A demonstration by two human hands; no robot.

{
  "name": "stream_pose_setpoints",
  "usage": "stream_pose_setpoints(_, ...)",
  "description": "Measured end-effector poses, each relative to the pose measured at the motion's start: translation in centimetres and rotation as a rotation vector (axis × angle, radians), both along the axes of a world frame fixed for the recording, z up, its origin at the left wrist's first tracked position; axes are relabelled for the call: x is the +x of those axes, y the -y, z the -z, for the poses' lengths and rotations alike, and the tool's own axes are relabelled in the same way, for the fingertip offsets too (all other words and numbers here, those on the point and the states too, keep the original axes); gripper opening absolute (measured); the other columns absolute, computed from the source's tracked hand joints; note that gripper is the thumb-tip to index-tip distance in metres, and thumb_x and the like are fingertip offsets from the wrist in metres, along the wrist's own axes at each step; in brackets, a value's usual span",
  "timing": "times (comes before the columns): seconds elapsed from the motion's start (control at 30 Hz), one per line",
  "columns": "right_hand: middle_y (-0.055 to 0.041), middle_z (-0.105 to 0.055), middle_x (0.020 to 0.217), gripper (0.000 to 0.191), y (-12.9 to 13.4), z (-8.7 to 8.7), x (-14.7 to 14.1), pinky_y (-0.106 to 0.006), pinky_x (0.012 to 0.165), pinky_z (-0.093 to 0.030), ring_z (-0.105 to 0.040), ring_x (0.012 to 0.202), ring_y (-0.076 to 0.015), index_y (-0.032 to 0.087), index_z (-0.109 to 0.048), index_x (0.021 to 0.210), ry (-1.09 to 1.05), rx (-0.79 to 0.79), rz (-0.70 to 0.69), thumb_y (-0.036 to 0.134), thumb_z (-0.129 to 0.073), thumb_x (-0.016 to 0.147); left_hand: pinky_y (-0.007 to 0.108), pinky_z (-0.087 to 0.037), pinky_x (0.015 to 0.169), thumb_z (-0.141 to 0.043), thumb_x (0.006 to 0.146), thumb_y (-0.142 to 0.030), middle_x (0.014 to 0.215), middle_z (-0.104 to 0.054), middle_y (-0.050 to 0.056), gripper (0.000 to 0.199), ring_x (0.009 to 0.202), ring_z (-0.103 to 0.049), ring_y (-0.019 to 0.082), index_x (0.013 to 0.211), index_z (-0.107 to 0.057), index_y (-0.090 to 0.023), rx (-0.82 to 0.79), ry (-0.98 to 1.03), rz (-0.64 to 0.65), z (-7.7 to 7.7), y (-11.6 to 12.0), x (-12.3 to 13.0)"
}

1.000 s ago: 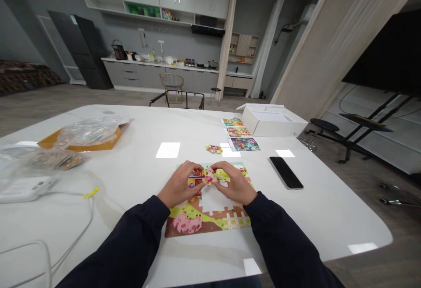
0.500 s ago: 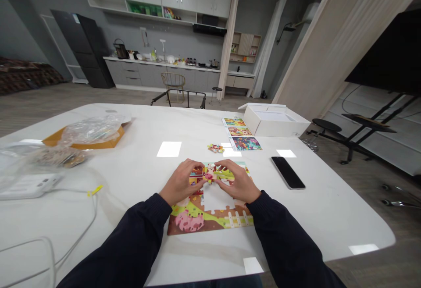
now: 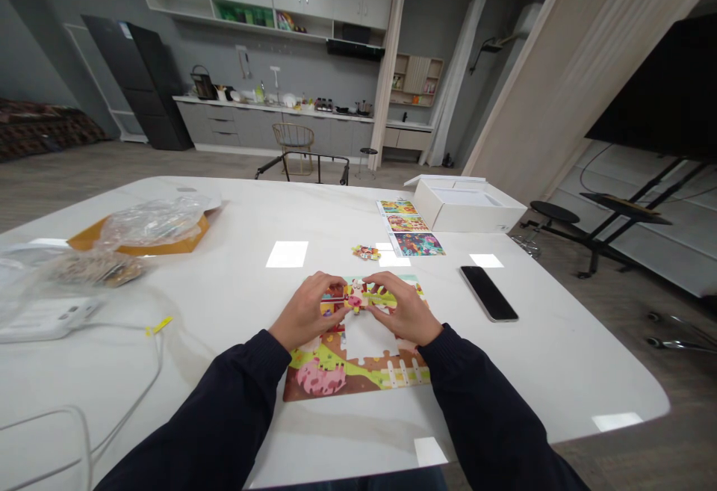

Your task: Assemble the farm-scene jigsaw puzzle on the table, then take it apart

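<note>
A jigsaw puzzle (image 3: 319, 377) with a pink pig, a fence and green and brown ground lies on the white table; a white gap shows in its middle. Above that gap, a puzzle piece with a cow's face (image 3: 357, 297) is pinched between both hands. My left hand (image 3: 311, 309) grips its left edge with thumb and fingertips, and my right hand (image 3: 407, 307) grips its right edge the same way. Beyond the puzzle a few loose pieces (image 3: 366, 252) lie in a small cluster.
A black phone (image 3: 488, 294) lies to the right. Picture sheets (image 3: 419, 244) and a white box (image 3: 469, 205) stand at the back right. On the left are an orange tray (image 3: 184, 241) with clear plastic, a bagged bundle (image 3: 101, 267), a white power strip (image 3: 48, 317) and cables.
</note>
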State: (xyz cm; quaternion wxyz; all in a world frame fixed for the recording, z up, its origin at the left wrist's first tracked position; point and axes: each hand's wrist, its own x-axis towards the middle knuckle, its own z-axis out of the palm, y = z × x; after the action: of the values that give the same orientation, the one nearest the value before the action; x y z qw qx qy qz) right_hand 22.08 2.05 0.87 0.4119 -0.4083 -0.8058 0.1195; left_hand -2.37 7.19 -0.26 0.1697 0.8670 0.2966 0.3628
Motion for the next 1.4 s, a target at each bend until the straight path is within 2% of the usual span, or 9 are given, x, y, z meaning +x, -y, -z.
stream_pose_setpoints(0.27,-0.0079,-0.067,0.118,0.039,0.3,-0.4,0.1,-0.042,0.093,-0.057,-0.067,0.102,-0.0238,0.027,-0.058,0.129,0.004,-0.028,0.03,0.025,-0.067,0.092,0.04,-0.052,0.09,-0.072,0.092,-0.039,0.108,-0.065,0.008,0.033,0.102,-0.062,0.025,0.117,-0.059,-0.023,0.002,0.002,0.013,0.1,-0.1,-0.2)
stream_pose_setpoints(0.4,-0.0077,-0.067,0.117,0.039,-0.2,-0.2,1.9,-0.04,0.084,-0.057,-0.067,0.093,-0.0226,0.027,-0.056,0.131,-0.029,-0.074,0.211,0.033,-0.065,0.094,0.039,-0.052,0.091,-0.073,0.091,-0.037,0.108,-0.065,0.007,0.033,0.102,-0.062,0.024,0.117,-0.058,-0.023,0.012,0.048,-0.036,0.4,-0.5,-0.4)
stream_pose_setpoints(0.53,-0.0043,-0.066,0.097,0.023,-1.2,1.0,4.7,-0.036,0.074,-0.053,-0.062,0.073,-0.0191,0.023,-0.062,0.114,0.077,-0.167,0.428,0.036,-0.06,0.094,0.038,-0.052,0.09,-0.073,0.09,-0.031,0.106,-0.065,0.006,0.031,0.1,-0.063,0.022,0.116,-0.058,-0.022,0.028,0.106,-0.094,0.3,-0.5,-0.5)
stream_pose_setpoints(0.67,-0.0018,-0.063,0.085,0.017,-1.6,2.0,6.3,-0.033,0.072,-0.048,-0.062,0.075,-0.0195,0.022,-0.065,0.103,0.183,-0.256,0.511,0.035,-0.061,0.092,0.037,-0.052,0.088,-0.073,0.09,-0.031,0.105,-0.065,0.005,0.029,0.097,-0.064,0.022,0.114,-0.059,-0.022,0.056,0.144,-0.152,0.1,-0.4,-0.4)
stream_pose_setpoints(0.83,-0.0016,-0.063,0.085,0.015,-1.5,2.4,6.4,-0.032,0.075,-0.044,-0.062,0.08,-0.0193,0.022,-0.065,0.1,0.285,-0.326,0.547,0.035,-0.062,0.093,0.037,-0.052,0.088,-0.074,0.089,-0.03,0.104,-0.066,0.005,0.031,0.097,-0.064,0.022,0.115,-0.06,-0.022,0.06,0.154,-0.174,0.3,-0.6,-0.5)
stream_pose_setpoints(1.03,-0.0043,-0.064,0.091,0.019,-1.4,2.9,6.4,-0.032,0.078,-0.046,-0.064,0.085,-0.0202,0.02,-0.064,0.106,0.309,-0.404,0.536,0.036,-0.063,0.094,0.038,-0.053,0.087,-0.076,0.089,-0.034,0.105,-0.067,0.004,0.032,0.098,-0.064,0.023,0.115,-0.061,-0.023,0.08,0.189,-0.233,0.2,-0.7,-0.5)
stream_pose_setpoints(1.27,-0.0043,-0.062,0.093,0.018,-1.5,3.3,6.4,-0.035,0.081,-0.049,-0.065,0.085,-0.0207,0.021,-0.065,0.107,0.308,-0.413,0.495,0.032,-0.067,0.092,0.037,-0.053,0.079,-0.078,0.086,-0.035,0.114,-0.061,0.008,0.033,0.1,-0.059,0.024,0.114,-0.066,-0.024,0.183,0.32,-0.458,-0.9,-0.4,-0.6)
stream_pose_setpoints(1.4,-0.0039,-0.061,0.092,0.018,-1.5,3.4,6.5,-0.035,0.08,-0.05,-0.066,0.085,-0.0205,0.022,-0.066,0.106,0.302,-0.403,0.494,0.031,-0.068,0.091,0.036,-0.053,0.078,-0.079,0.085,-0.034,0.116,-0.059,0.008,0.034,0.102,-0.059,0.024,0.114,-0.066,-0.023,0.189,0.33,-0.452,-1.0,-0.4,-0.6)
